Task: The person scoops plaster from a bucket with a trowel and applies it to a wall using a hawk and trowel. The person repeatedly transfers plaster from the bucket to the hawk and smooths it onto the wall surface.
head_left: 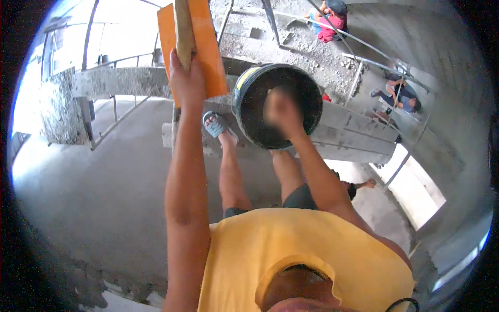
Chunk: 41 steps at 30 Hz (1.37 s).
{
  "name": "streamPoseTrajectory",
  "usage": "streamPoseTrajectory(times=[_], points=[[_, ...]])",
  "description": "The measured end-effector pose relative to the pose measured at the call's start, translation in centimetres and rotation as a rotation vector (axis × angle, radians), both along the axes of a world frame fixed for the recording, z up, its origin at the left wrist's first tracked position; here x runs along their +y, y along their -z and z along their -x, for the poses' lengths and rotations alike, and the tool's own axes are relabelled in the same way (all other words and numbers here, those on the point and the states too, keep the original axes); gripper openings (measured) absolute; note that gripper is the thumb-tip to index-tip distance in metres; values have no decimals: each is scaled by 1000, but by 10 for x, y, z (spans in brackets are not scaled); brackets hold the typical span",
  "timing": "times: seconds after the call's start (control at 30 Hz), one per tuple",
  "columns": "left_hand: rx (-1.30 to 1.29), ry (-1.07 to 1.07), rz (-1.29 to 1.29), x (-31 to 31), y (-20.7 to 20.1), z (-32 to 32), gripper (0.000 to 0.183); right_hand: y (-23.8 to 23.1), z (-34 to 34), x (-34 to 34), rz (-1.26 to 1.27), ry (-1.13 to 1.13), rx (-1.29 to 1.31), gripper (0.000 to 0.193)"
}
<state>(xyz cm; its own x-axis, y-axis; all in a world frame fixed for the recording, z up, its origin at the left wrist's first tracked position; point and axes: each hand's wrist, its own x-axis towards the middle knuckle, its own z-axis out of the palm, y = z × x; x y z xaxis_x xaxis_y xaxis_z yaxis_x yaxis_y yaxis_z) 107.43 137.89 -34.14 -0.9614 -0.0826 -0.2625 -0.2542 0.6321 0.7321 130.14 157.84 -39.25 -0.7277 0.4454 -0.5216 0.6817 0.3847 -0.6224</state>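
Observation:
My left hand [188,80] is raised on the far left side, its fingers wrapped round an orange plastering float [210,49] with a pale wooden strip [184,28] along its face. To the right, a black bucket [240,99] with a dark inside stands by my feet. Over its mouth is my right hand [283,112], blurred, so its fingers and anything in them cannot be made out.
I stand on scaffold planks [353,130], my sandalled foot [215,125] beside the bucket. A mortar-crusted board [65,106] is at left. Metal poles [377,62] cross at right. Rubble [304,47] lies below, where a person in red [335,23] and another person [403,96] sit.

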Motion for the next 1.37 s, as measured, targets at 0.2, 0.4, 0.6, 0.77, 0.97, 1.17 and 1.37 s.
streamPoseTrajectory(times=[0.2, 0.4, 0.6, 0.77, 0.97, 1.17, 1.37], points=[[-156, 404, -109, -16, -96, -93, 56, 6, -76, 49, 21, 175, -266, 53], [-552, 851, -43, 18, -133, -132, 54, 24, -101, 74, -105, 54, -41, 38], [-926, 438, -456, 43, -28, -173, 45, 0, -79, 75, -39, 247, -290, 35], [-1292, -259, -602, 75, 68, -179, 37, 101, -80, 52, 81, 398, -142, 39], [-1272, -404, -852, 102, 105, -174, 39, 186, -43, 52, -5, 396, -102, 44], [-1217, -332, -637, 86, 117, -166, 41, 193, -16, 41, 50, 295, -54, 47], [-1156, 177, -810, 84, 134, -162, 79, 76, -8, 37, -205, -43, 135, 52]])
